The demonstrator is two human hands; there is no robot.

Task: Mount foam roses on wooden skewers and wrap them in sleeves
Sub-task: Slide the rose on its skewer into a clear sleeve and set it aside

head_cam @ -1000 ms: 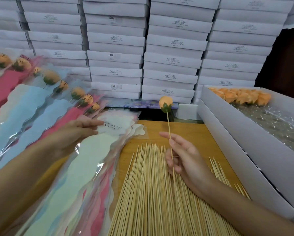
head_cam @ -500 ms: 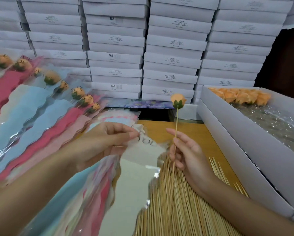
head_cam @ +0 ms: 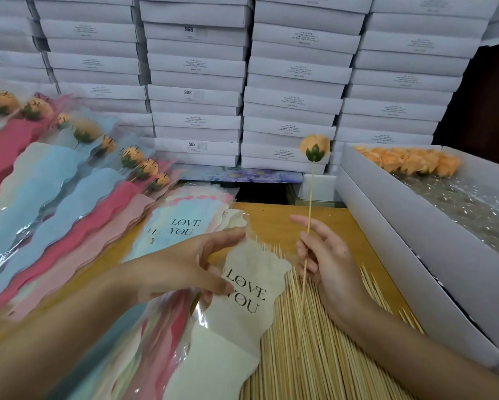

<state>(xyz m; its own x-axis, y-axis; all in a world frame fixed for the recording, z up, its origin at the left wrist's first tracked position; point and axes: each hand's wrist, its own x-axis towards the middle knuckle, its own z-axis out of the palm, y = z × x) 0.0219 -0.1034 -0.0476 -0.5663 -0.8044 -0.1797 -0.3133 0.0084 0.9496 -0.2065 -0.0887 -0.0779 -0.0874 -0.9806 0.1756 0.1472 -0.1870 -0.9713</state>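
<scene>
My right hand [head_cam: 327, 262] pinches a wooden skewer [head_cam: 309, 209] and holds it nearly upright, with an orange foam rose [head_cam: 314, 147] mounted on its top. My left hand [head_cam: 184, 265] pinches the top of a cream sleeve [head_cam: 242, 310] printed "LOVE YOU", lifted over the skewer pile and just left of the held skewer. A stack of loose sleeves [head_cam: 182, 226] lies on the table behind my left hand. Several wrapped roses [head_cam: 86, 131] lie fanned out at the left.
A pile of bare skewers [head_cam: 323, 356] covers the wooden table [head_cam: 274, 223] in front of me. At the right stands a white box [head_cam: 415, 243] with orange foam roses [head_cam: 410, 161] and bubble wrap. Stacked white boxes [head_cam: 291, 82] wall off the back.
My left hand pulled one cream sleeve off the stack and brought it right, over the skewers. My right hand moved the rose on its skewer right and tilted it more upright.
</scene>
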